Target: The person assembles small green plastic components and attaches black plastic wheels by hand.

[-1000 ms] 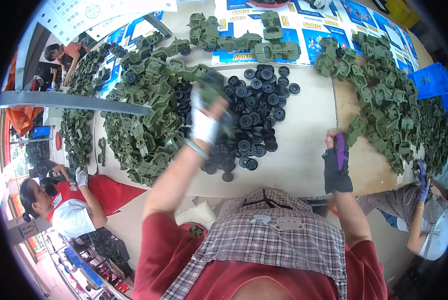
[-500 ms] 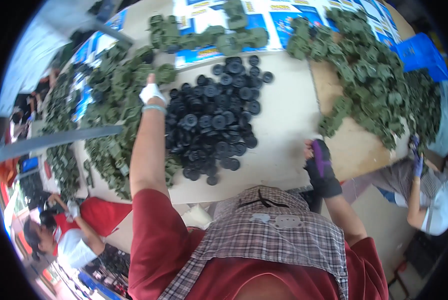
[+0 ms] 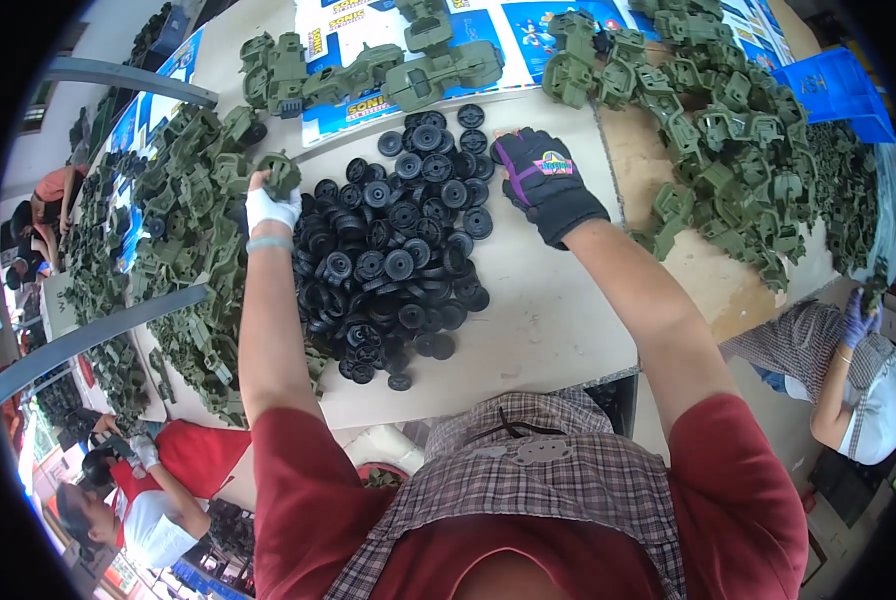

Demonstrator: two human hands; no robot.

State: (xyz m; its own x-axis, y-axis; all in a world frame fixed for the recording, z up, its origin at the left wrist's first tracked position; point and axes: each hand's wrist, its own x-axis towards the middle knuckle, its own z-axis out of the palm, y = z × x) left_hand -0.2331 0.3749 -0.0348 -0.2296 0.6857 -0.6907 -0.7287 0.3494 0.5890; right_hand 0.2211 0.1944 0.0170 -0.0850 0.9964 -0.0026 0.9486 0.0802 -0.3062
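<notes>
My left hand (image 3: 271,210), in a white glove with bare fingertips, grips a green plastic toy vehicle body (image 3: 284,174) at the upper left edge of the wheel heap. That heap of small black plastic wheels (image 3: 398,225) covers the middle of the table between my arms. At its upper right, my right hand (image 3: 548,185), in a black and purple glove, reaches over the tabletop beside the outermost wheels. The glove's back faces up, so the fingertips and anything beneath them are hidden.
Green vehicle bodies pile up on the left (image 3: 183,210) and right (image 3: 733,150). More green parts (image 3: 443,75) lie on printed sheets at the far side. A blue bin (image 3: 836,100) stands far right. A grey metal bar (image 3: 108,335) crosses the left. Co-workers sit at both sides.
My right hand has moved from the near right table edge up and left to the wheels. A green vehicle body is now in my left hand. The view has shifted slightly.
</notes>
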